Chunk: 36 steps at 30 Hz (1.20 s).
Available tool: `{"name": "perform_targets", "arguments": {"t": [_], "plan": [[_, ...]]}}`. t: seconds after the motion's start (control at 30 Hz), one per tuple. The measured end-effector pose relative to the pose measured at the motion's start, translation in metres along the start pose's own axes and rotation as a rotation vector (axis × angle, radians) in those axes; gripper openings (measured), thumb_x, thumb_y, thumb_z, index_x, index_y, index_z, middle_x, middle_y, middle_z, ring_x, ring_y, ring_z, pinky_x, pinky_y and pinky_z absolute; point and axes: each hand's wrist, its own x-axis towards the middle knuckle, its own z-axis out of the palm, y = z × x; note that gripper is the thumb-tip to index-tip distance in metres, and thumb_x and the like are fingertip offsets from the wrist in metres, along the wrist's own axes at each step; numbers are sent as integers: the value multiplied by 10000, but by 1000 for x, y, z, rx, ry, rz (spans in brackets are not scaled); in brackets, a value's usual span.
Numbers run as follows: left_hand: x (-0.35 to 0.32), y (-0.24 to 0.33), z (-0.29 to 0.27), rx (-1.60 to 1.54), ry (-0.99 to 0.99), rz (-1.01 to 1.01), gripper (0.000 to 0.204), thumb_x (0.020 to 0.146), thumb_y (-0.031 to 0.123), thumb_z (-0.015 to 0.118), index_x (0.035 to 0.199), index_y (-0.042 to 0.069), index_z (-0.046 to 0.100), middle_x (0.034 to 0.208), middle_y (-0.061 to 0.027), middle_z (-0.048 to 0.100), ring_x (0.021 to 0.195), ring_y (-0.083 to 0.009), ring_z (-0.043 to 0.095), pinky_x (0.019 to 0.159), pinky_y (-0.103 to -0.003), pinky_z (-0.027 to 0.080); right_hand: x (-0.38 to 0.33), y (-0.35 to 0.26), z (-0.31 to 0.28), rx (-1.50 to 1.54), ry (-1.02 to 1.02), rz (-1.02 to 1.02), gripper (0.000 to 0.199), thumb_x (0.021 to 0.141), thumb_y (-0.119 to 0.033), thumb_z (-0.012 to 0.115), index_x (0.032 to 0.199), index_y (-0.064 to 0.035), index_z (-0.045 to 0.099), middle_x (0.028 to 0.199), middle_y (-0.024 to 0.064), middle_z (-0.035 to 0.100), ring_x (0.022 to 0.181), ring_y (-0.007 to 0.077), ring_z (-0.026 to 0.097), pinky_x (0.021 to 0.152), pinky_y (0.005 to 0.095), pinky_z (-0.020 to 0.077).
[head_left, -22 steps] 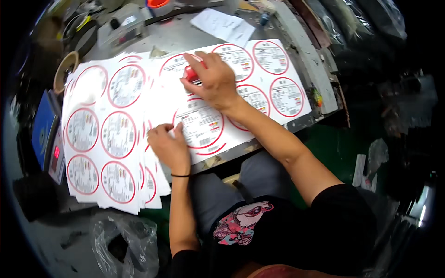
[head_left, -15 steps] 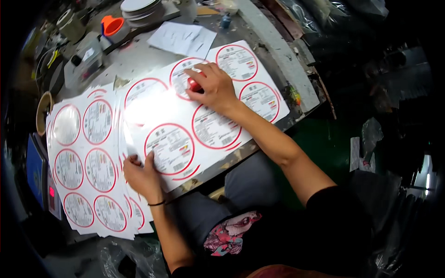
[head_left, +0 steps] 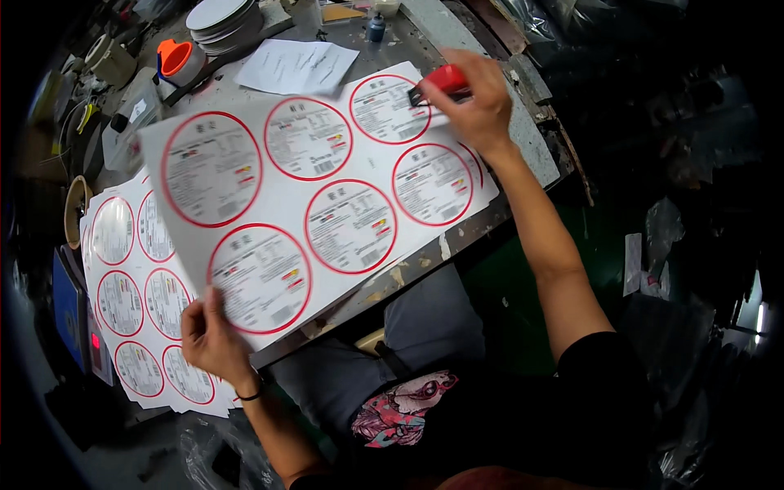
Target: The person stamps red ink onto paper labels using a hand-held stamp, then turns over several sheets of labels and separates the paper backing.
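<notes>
right of and partly over the sheet pile (head_left: pixel 139 298), the label sheet (head_left: pixel 278 201) no longer lies flat: the left hand (head_left: pixel 216 341) pinches up its end nearest the pile, while the right hand (head_left: pixel 483 100), gripping a red tool (head_left: pixel 447 79), has shifted to its farthest end.

And up top, a stack of round white discs (head_left: pixel 219 18), an orange-rimmed cup (head_left: pixel 175 59) just below it! Right beside, a creased white paper (head_left: pixel 298 67), then a small dark-blue bottle (head_left: pixel 376 28) at top centre. Over at the left edge, a tan ring (head_left: pixel 77 211), and a red-lit display (head_left: pixel 95 340) glowing; crumpled clear plastic (head_left: pixel 196 451), lower left.
</notes>
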Motion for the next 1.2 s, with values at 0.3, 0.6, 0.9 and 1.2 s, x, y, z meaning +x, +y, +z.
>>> {"name": "perform_targets", "arguments": {"t": [0.3, 0.6, 0.9, 1.2], "plan": [[48, -140, -261, -455, 221, -598, 320, 1046, 167, 635, 1243, -85, 636, 1175, -172, 717, 965, -224, 729, 829, -345, 616, -41, -23, 52, 51, -250, -50, 532, 752, -306, 838, 1258, -182, 728, 1164, 84, 701, 1050, 286, 659, 859, 406, 569], [13, -216, -275, 406, 660, -427, 380, 909, 251, 809, 1041, -66, 645, 917, -86, 665, 788, -175, 560, 759, -339, 508, -32, -169, 92, 71, -251, -71, 547, 783, -333, 843, 1280, -142, 715, 1183, 121, 692, 1019, 294, 671, 825, 396, 579], [10, -93, -123, 244, 140, 99, 242, 929, 71, 712, 1165, 23, 691, 947, -59, 658, 831, -172, 594, 772, -314, 495, -37, -290, 135, 167, -254, -236, 556, 772, -364, 840, 1258, -128, 705, 1172, 139, 686, 1008, 312, 661, 788, 407, 574], [-7, -59, 23, 638, -113, 145, 541, 708, 349, 917, 1035, 3, 660, 1013, -180, 633, 970, -368, 609, 821, -463, 496, -87, -310, 7, 229, -300, -206, 615, 751, -254, 858, 1325, -111, 689, 1189, 159, 667, 987, 312, 654, 781, 400, 552]]}}
